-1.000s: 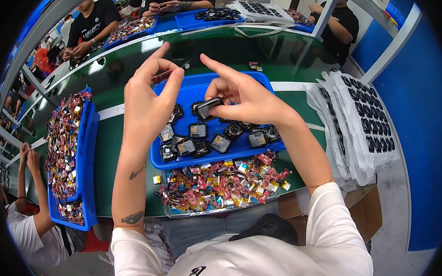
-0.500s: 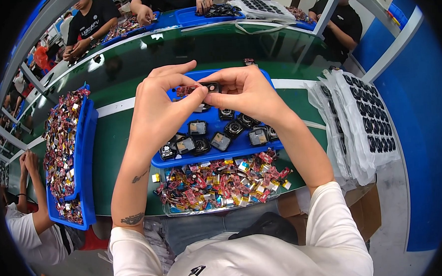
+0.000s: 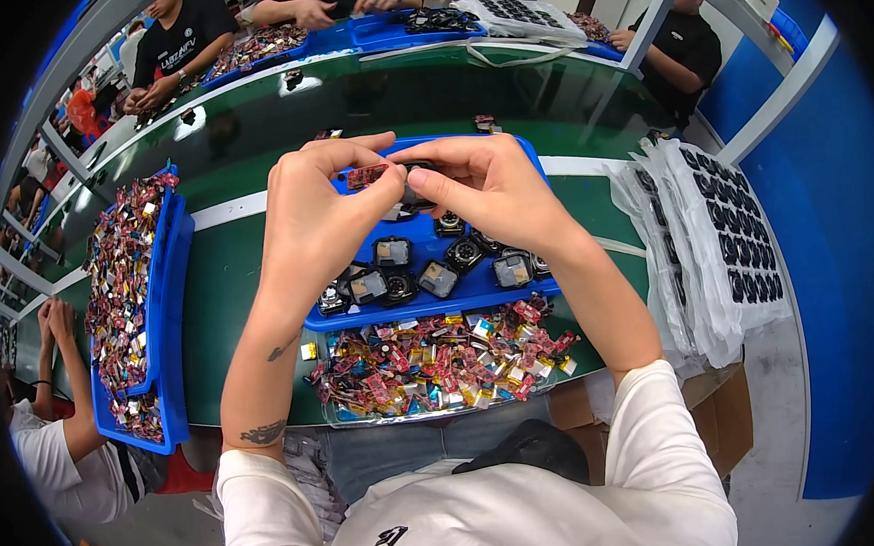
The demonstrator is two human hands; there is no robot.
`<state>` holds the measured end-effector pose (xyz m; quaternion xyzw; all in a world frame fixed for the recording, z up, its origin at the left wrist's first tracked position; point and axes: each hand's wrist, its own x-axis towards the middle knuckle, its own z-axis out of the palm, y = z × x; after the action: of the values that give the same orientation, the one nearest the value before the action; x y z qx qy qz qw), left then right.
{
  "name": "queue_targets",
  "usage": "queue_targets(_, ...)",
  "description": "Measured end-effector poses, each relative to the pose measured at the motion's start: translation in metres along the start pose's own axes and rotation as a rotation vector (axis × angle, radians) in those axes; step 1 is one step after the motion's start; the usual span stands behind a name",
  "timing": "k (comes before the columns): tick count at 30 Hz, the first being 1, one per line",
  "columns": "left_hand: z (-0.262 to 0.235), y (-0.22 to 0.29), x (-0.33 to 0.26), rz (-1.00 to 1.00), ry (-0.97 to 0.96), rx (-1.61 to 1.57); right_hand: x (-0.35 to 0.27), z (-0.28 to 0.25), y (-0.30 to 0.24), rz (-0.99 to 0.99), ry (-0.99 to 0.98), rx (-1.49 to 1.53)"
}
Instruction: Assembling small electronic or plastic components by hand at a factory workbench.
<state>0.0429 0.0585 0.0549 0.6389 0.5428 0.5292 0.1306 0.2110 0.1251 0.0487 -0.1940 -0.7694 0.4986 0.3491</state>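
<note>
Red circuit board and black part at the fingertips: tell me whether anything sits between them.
Nothing visible does. The left hand pinches the red circuit board right against the small black part held by the right hand, above the blue tray.

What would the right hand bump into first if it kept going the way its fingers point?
The right hand points leftward, fingertips pinching a small dark part. Straight on, it would meet the left hand, whose fingers hold a little red board against that part. They look almost touching already, though depth is hard to judge.
</note>
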Motion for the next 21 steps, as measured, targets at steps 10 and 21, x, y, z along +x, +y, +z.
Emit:
queue_targets(10, 0.007, 0.01, -0.005, 0.202, 0.119, 0.1, 0.0, -0.001, 0.005, -0.072, 0.169, 0.034)
queue_targets(21, -0.007, 0.015, -0.004, -0.092, -0.074, -0.132, 0.005, -0.009, 0.008, -0.139, 0.247, 0.128)
